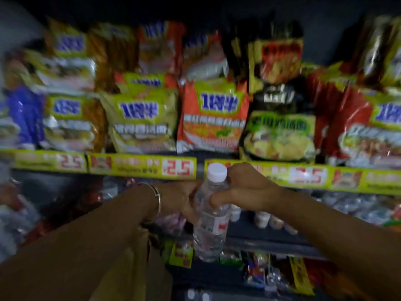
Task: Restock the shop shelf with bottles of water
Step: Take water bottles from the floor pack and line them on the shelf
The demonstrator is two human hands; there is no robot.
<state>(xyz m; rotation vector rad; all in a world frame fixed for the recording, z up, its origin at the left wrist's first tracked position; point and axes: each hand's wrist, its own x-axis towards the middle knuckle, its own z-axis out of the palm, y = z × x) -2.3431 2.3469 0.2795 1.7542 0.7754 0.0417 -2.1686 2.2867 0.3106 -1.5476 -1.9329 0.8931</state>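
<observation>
Two hands around one clear water bottle (pixel 211 216) with a white cap, centre of frame: right hand (pixel 243 187) grasping its neck and shoulder, left hand (pixel 180 200) gripping its side. Behind, instant noodle packets (pixel 210 118) above yellow price strips (pixel 141 167). Judged mid-carry; next, lowering upright among bottles on the shelf (pixel 271 240) at lower right.

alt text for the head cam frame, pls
Both hands hold one clear water bottle with a white cap upright before a dim shop shelf: right hand grips the neck, left hand the body. Instant noodle packets fill the shelf above yellow price labels.
</observation>
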